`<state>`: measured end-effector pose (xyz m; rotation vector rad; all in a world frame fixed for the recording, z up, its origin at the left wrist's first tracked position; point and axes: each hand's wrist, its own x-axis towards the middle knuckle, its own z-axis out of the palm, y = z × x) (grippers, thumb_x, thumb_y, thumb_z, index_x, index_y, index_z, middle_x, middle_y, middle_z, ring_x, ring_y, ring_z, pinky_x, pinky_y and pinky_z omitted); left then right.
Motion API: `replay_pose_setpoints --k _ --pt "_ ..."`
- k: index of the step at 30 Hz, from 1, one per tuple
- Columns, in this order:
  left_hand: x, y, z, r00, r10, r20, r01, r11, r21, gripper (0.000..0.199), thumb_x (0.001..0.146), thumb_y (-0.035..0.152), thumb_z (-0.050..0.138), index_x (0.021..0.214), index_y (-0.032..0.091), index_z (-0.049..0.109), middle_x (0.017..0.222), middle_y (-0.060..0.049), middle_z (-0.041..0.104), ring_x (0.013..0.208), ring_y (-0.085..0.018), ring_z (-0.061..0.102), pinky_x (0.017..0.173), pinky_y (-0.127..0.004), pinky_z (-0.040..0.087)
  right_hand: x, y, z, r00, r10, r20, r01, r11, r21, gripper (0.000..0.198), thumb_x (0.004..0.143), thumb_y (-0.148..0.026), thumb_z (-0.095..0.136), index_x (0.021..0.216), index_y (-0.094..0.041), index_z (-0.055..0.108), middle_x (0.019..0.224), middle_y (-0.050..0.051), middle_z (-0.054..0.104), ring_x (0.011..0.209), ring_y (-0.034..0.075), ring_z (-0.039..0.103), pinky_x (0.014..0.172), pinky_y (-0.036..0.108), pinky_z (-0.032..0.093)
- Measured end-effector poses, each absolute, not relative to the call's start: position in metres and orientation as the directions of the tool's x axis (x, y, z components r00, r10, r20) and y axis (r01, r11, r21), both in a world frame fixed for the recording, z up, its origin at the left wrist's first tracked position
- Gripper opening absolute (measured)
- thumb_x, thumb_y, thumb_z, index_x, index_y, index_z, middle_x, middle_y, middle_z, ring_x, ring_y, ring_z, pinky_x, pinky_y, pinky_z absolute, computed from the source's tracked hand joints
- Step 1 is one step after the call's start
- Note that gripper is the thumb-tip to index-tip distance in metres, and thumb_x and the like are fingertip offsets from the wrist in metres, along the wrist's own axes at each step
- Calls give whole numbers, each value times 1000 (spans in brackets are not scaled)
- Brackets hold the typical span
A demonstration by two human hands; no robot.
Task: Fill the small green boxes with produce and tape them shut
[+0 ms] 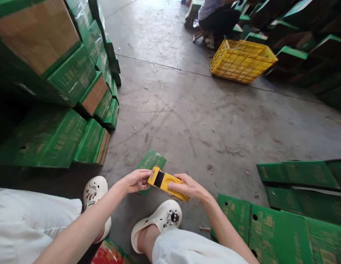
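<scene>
In the middle of the head view my right hand (187,187) is closed round the body of a yellow hand-held tool (174,186) with a black band, its thumb lying along the top. I cannot make out its exact kind. My left hand (137,180) pinches the tool's far left end, fingers curled. Under both hands, a green cardboard piece (151,158) with printed characters lies on the floor, partly covered by the left hand and the tool.
Stacked green cartons (73,75) rise on the left. Flat green cartons (277,231) lie at lower right. A yellow plastic crate (242,62) stands at the upper right, beside a crouching person (218,18). A red printed box (108,253) sits between my feet.
</scene>
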<state>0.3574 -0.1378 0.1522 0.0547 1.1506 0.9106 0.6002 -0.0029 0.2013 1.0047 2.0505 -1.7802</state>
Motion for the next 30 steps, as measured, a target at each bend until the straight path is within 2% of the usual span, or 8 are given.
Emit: replay_pose_setpoints --k 5,8,11,14,19,24,30 --pt "355 -125 147 -82 736 -672 -415 588 694 52 55 52 97 82 15 74 76 -3 72 67 -14 65 67 -26 52 596 -11 202 -708 394 -586 652 46 -757 55 84 -71 64 83 -16 67 73 0 60 66 14 48 55 24 32" --pt "332 -117 147 -232 794 -561 -257 507 823 49 58 55 93 78 14 75 68 -2 69 60 -13 59 61 -25 46 610 -15 201 -692 412 -593 649 -5 -761 57 87 -72 60 89 -16 68 77 1 63 68 15 52 56 25 35" --pt "299 -117 146 -392 803 -449 -119 440 890 45 62 55 88 78 15 76 67 -1 67 61 -13 58 61 -25 44 633 -18 197 -639 428 -639 712 16 -702 57 85 -73 61 87 -16 69 77 2 65 69 18 54 57 26 36" --pt "281 -122 142 -452 806 -381 -48 404 913 42 65 54 85 79 16 76 66 1 65 62 -13 56 62 -25 43 653 -23 190 -586 461 -666 755 10 -656 57 84 -74 61 84 -17 68 77 3 65 70 19 56 57 27 36" --pt "285 -125 128 -483 787 -384 -31 422 906 41 64 55 83 77 17 74 62 2 62 59 -13 53 60 -26 41 661 -31 171 -588 428 -686 712 -128 -690 57 86 -72 61 96 -17 70 85 6 71 77 22 63 62 28 43" --pt "285 -121 116 -507 765 -397 -24 448 894 43 62 56 83 77 17 74 62 2 62 59 -13 53 59 -25 42 660 -24 152 -589 439 -678 729 -72 -680 56 88 -71 60 97 -17 71 90 7 74 80 23 66 63 27 44" --pt "296 -123 90 -506 725 -467 -39 522 852 50 65 63 79 82 17 74 73 -3 70 67 -16 62 64 -26 49 644 -15 133 -577 454 -679 774 38 -632 57 88 -69 58 96 -14 71 91 7 73 83 23 64 65 28 43"
